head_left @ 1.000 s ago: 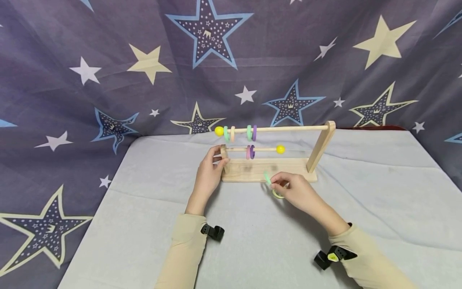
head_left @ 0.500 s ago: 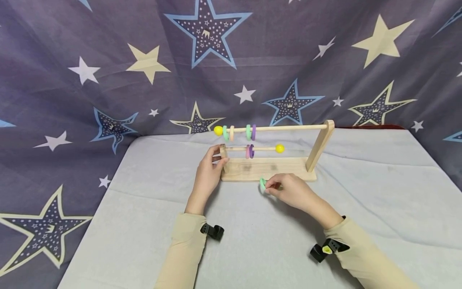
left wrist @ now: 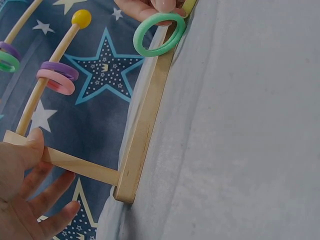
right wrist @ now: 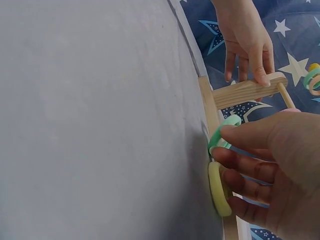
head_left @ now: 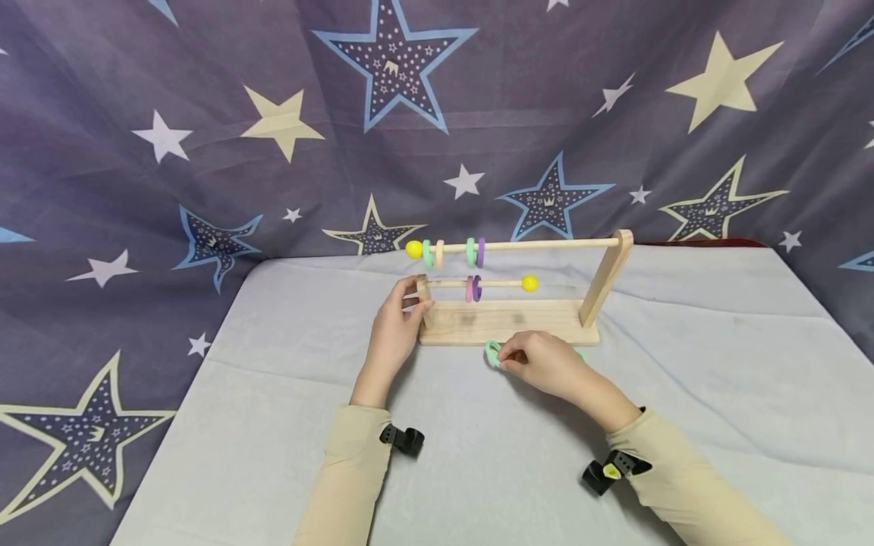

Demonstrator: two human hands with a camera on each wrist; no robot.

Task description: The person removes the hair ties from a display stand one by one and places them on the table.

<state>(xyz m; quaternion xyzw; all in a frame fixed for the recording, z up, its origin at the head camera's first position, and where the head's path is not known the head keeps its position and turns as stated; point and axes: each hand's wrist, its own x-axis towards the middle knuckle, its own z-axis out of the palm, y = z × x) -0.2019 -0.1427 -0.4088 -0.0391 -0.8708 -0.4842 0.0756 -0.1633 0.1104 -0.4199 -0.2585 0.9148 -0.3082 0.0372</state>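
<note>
Thumb and finger of the right grip (head_left: 546, 362) pinch a green ring (left wrist: 156, 52) by its rim, just beside the front edge of the wooden base (head_left: 532, 330); from my remote seat I cannot tell whether the ring touches the surface (head_left: 478, 455). The left grip (head_left: 394, 318) clasps the short post (left wrist: 82, 164), thumb on one side and fingers behind, which I judge a useful brace. To handle this well, I would pinch only a small part of the rim so the hole is free, square the ring's face, and squeeze just enough to prevent twisting. A yellow ring (right wrist: 216, 190) is right by the right grip's other fingers; I cannot make out whether they hold it, so I would take care not to drag it along. Above the base, the lower rod (head_left: 505, 283) carries a pink ring (head_left: 470, 289) and a purple ring (head_left: 478, 288) side by side, with a yellow ball (head_left: 529, 283) at its tip. I would have the left grip resist tipping without pushing the post sideways.
</note>
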